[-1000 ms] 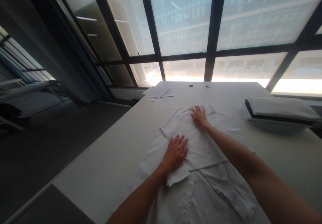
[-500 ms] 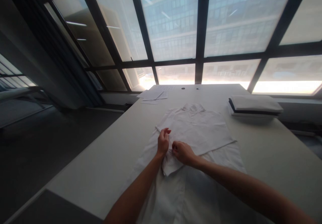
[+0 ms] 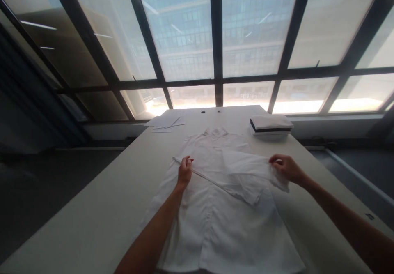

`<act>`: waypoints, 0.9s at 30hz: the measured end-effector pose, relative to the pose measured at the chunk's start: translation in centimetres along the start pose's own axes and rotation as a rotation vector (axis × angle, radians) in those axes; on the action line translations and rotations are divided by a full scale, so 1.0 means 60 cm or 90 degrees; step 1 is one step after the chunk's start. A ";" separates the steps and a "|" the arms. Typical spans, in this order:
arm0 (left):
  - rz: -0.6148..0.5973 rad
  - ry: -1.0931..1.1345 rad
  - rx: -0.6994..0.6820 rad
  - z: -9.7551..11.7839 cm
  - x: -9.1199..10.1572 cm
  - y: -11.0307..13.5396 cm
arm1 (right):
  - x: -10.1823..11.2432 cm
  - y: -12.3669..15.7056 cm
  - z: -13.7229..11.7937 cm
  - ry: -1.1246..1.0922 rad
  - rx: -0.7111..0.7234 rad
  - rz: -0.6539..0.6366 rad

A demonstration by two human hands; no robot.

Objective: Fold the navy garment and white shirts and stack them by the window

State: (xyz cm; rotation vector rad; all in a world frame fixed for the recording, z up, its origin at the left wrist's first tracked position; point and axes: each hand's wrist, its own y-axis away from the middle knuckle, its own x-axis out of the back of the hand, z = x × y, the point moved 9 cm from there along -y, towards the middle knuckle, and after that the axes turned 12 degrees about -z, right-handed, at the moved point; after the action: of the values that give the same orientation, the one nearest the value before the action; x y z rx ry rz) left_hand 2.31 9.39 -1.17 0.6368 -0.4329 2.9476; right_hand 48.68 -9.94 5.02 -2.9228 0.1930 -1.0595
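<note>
A white shirt (image 3: 209, 224) lies spread on the table, its collar (image 3: 215, 132) at the far end and its hem towards me. One sleeve (image 3: 243, 165) stretches across the chest to the right. My right hand (image 3: 286, 168) pinches the end of that sleeve at the shirt's right side, and some cloth hangs below the fingers. On the left of the shirt, my left hand (image 3: 184, 172) rests by a slanting fold edge. Its fingers are loosely bent and a little apart, with no cloth visibly gripped.
The shirt lies on a long white table (image 3: 101, 208). A stack of folded clothes (image 3: 271, 127), white with a dark layer, sits at the far right. Paper sheets (image 3: 166, 122) lie at the far left. Large framed windows (image 3: 184, 31) stand behind the table.
My right hand has moved from beside the left hand out to the right, drawing the sleeve with it. My left hand stays on the shirt's left side. The view has turned right.
</note>
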 end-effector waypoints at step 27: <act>-0.659 -0.427 -0.332 0.208 -0.284 0.214 | -0.166 -0.084 -0.017 0.039 0.112 0.036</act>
State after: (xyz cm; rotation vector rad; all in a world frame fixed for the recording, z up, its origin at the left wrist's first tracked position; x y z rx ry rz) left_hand 20.69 -7.09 -0.66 1.2548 -0.6251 1.5324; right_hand 41.00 -3.70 -0.21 -2.7151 0.1735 -1.0977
